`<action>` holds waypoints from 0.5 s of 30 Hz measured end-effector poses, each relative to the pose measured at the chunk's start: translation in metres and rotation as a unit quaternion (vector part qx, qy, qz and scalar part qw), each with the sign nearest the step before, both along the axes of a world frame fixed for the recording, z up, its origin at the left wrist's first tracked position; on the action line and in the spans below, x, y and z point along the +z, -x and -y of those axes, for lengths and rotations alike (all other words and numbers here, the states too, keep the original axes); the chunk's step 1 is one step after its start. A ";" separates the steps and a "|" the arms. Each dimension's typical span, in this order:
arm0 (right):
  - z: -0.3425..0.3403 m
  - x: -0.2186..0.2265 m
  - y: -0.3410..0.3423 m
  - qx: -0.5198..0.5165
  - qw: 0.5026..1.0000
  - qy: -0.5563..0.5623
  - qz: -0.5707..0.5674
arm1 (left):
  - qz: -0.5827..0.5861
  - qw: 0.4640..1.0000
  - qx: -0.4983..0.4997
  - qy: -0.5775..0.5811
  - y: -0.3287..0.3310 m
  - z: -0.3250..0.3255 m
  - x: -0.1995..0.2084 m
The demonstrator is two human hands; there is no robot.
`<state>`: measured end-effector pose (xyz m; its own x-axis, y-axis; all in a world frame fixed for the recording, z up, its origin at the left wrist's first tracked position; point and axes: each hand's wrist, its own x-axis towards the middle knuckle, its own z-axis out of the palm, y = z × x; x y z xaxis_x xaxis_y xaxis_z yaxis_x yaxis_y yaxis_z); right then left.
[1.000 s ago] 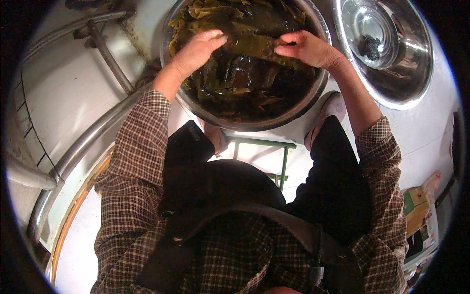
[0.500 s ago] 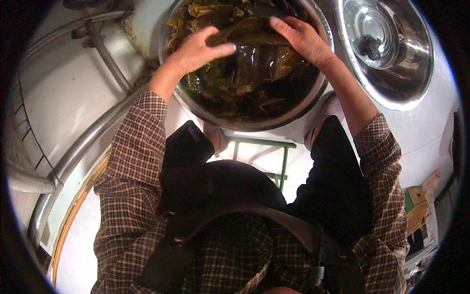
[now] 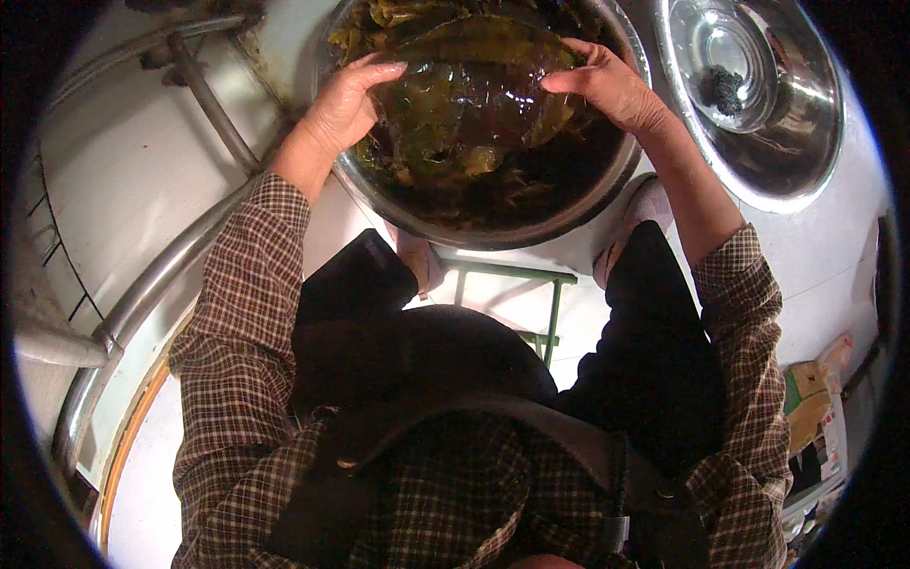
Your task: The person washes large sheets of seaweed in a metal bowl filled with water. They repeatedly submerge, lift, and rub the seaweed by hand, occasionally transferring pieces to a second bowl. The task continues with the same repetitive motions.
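Observation:
A broad, glossy brown-green sheet of kelp [image 3: 464,100] stretches between my hands over a round metal basin [image 3: 493,239]. My left hand [image 3: 343,106] pinches its left edge, thumb on top and the other fingers mostly hidden beneath. At the opposite edge, my right hand [image 3: 616,87] grips between thumb and fingers. More wet kelp [image 3: 403,14] lies in dark liquid inside the basin, heaped toward its far side.
To the right stands a second shiny metal basin [image 3: 806,142] containing a dark, bristly clump [image 3: 726,90]. A metal pipe frame [image 3: 180,261] runs along the left. Between my feet is a green metal stool frame [image 3: 512,275]. A cardboard box [image 3: 808,398] sits at lower right.
My hands have moved farther apart, the left one outward to the left. The kelp sheet is now spread wider and held at both sides.

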<state>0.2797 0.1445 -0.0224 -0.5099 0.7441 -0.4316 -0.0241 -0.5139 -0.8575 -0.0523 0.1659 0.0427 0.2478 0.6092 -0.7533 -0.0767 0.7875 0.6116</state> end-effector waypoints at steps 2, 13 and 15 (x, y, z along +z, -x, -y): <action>-0.006 0.016 0.005 -0.038 0.994 0.071 -0.077 | 0.048 0.999 0.018 0.017 -0.010 -0.004 0.018; 0.004 -0.012 0.011 -0.118 0.985 0.109 -0.069 | -0.026 0.997 -0.034 0.070 -0.027 -0.014 0.038; 0.000 0.009 0.012 -0.066 0.995 0.035 0.063 | -0.075 0.991 -0.102 0.043 -0.022 -0.014 0.045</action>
<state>0.2677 0.1443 -0.0136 -0.3487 0.7670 -0.5386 0.0096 -0.5717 -0.8204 -0.0301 0.1799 0.0881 0.2407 0.4905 -0.8376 0.1761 0.8265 0.5346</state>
